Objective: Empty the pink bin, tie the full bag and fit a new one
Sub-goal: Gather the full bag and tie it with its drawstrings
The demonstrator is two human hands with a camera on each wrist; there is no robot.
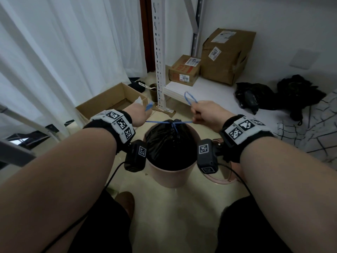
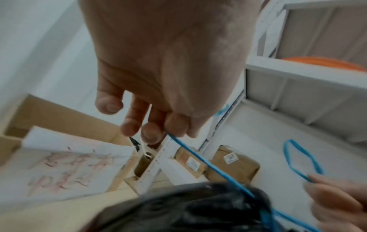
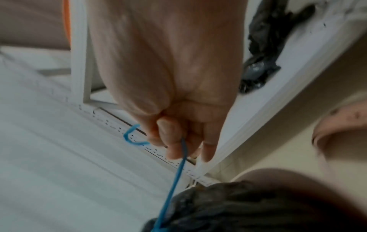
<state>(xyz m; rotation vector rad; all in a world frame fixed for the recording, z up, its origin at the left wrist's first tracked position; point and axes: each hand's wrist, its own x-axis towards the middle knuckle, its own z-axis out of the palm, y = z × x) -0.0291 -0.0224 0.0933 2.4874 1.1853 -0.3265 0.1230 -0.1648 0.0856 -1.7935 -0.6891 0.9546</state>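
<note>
boxes (image 1: 184, 70) labelled 8090 (other: 1467), shelf (image 1: 200, 90)

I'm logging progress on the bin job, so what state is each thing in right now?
black bag: gathered shut at the top, still inside the bin
blue drawstring: pulled taut to both sides, crossed over the bag's neck
pink bin: upright on the floor
left hand: grips one drawstring end
right hand: grips the other end
open cardboard box: flaps open
</note>
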